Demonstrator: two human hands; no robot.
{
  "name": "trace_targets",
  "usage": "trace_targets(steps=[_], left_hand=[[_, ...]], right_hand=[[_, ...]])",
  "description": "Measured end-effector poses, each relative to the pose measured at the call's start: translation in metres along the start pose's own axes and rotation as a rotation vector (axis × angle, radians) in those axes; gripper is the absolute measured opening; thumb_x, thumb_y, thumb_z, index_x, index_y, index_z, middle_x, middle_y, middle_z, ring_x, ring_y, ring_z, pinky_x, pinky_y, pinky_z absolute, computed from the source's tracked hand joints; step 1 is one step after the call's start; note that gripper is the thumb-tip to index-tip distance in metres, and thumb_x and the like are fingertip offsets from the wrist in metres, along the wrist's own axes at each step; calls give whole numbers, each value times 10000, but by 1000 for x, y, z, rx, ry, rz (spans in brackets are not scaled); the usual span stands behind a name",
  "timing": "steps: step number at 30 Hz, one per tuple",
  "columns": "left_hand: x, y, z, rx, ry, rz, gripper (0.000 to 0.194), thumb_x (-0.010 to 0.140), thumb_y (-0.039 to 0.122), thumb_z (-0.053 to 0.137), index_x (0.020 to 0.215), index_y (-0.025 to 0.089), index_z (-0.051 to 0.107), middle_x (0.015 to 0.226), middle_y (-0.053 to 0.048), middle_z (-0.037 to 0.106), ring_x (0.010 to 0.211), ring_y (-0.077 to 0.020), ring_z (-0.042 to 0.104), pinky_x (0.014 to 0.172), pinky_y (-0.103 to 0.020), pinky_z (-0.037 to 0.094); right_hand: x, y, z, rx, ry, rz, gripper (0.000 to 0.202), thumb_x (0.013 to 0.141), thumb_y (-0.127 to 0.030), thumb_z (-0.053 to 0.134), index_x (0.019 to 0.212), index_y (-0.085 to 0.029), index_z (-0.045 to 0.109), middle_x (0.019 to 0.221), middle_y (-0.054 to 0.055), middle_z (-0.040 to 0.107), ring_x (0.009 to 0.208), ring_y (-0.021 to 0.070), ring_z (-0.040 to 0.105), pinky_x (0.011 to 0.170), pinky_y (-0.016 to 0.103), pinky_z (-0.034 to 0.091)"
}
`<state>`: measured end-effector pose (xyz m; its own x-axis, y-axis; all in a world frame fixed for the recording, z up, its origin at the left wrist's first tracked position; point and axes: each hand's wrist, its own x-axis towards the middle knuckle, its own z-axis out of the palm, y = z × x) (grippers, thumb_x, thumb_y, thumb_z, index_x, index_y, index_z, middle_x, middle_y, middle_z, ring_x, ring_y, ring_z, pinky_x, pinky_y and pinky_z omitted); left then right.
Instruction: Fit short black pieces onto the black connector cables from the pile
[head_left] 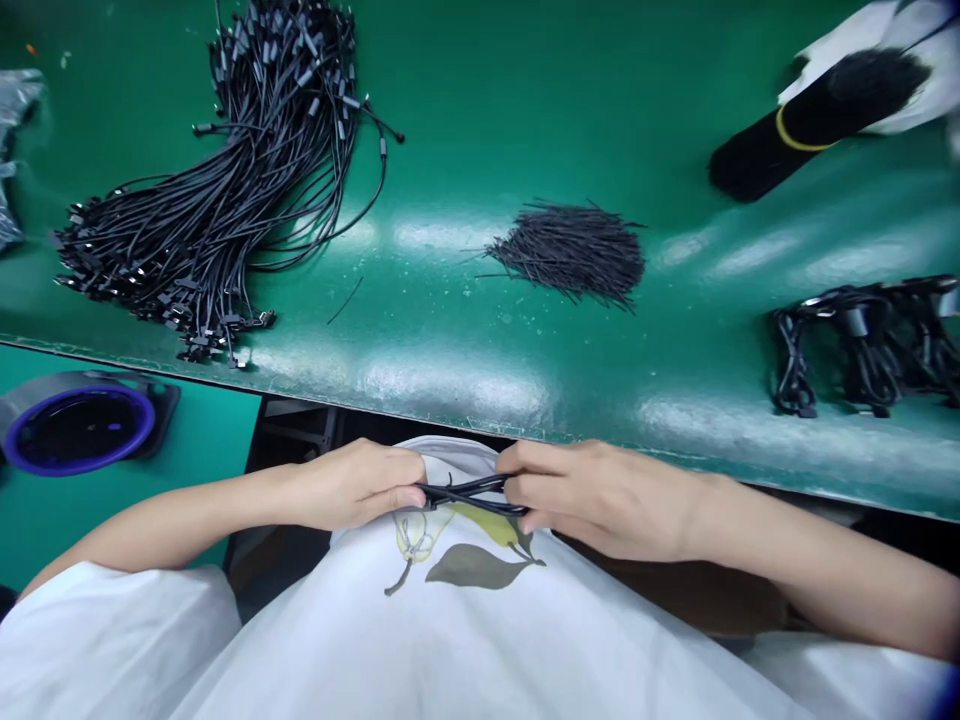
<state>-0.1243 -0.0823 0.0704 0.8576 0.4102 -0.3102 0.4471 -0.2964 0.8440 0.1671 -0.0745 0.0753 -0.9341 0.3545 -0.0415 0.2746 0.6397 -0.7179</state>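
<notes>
Close to my body, below the table's front edge, I hold a coiled black cable [469,492] between both hands. My left hand [367,485] is closed on its left end, thumb on top. My right hand [600,495] grips the right end with bent fingers. A thin dark tie stands up from the middle of the coil. Ahead on the table lies a loose pile of short black twist ties [574,252]. At the far left is a large heap of black cables [247,170] with small plugs on their ends.
The green table [450,340] spans the view. On its right are several bundled cables [862,340] and a thick black bundle of ties [817,125] with a yellow band. A single tie [345,300] lies near the heap. A blue-rimmed round object [79,430] stands lower left.
</notes>
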Motion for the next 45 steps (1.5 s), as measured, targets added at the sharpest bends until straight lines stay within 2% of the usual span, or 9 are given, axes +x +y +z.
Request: trace_targets(steps=[6,11,17,21,26,30,35,39,45], left_hand=[[3,-11,1,-144,56,65,392,1006,443,265,898,185,540,907,-59,616,810,-149,575,726,-255,440],[8,-28,6,-273,163,-162,357,959,527,371,913,186,465,856,-30,633,757,-149,587,701,-278,458],[28,-38,14,92,359,-226,344,922,396,521,1193,194,457,1076,-87,631,938,-211,618,817,-362,500],[40,-45,17,317,395,-75,285,959,249,436,1224,172,508,1116,-128,626,1065,-245,592,936,-450,476],[37,-53,-2,-63,542,-97,600,890,300,592,1431,212,347,1378,-160,509,1200,-232,550,999,-408,464],[33,-51,-12,-282,596,-170,414,944,345,495,1328,191,518,1231,-116,652,1119,-208,620,990,-357,473],[40,-51,-7,-126,800,-131,369,927,363,534,1254,203,590,1237,-94,663,1154,-216,613,1044,-383,450],[43,-57,-6,-64,844,-30,334,931,319,536,1245,227,604,1259,-80,652,1186,-212,594,1066,-370,435],[56,-57,-1,-559,854,30,524,914,390,568,1398,235,443,1483,-115,446,1332,-254,466,1099,-408,396]], right_hand=[[-5,15,7,8,184,-35,318,1020,-229,318,1124,-181,614,1048,79,626,797,107,610,671,203,496],[2,26,5,-61,306,59,293,1009,-254,362,1125,-184,622,1065,92,624,910,145,611,777,256,511],[29,28,19,-377,245,232,417,953,-344,499,1307,-126,477,1055,133,620,916,245,591,774,366,467],[48,41,42,-628,282,237,290,988,-337,444,1091,-114,598,832,73,612,762,208,547,887,414,385],[44,53,41,-838,471,185,264,992,-181,383,980,-125,641,736,43,590,689,179,482,947,388,324],[43,54,36,-860,499,200,252,975,-190,409,923,-131,649,715,53,575,669,186,469,736,339,349],[57,54,44,-749,439,380,246,991,-260,414,1039,-115,606,795,71,600,713,198,529,653,332,333],[61,58,42,-306,357,477,138,960,-282,496,1011,-163,545,940,74,636,775,193,588,635,292,370],[71,55,43,213,471,478,164,967,-270,464,1107,-194,503,865,33,658,776,191,640,701,298,455]])
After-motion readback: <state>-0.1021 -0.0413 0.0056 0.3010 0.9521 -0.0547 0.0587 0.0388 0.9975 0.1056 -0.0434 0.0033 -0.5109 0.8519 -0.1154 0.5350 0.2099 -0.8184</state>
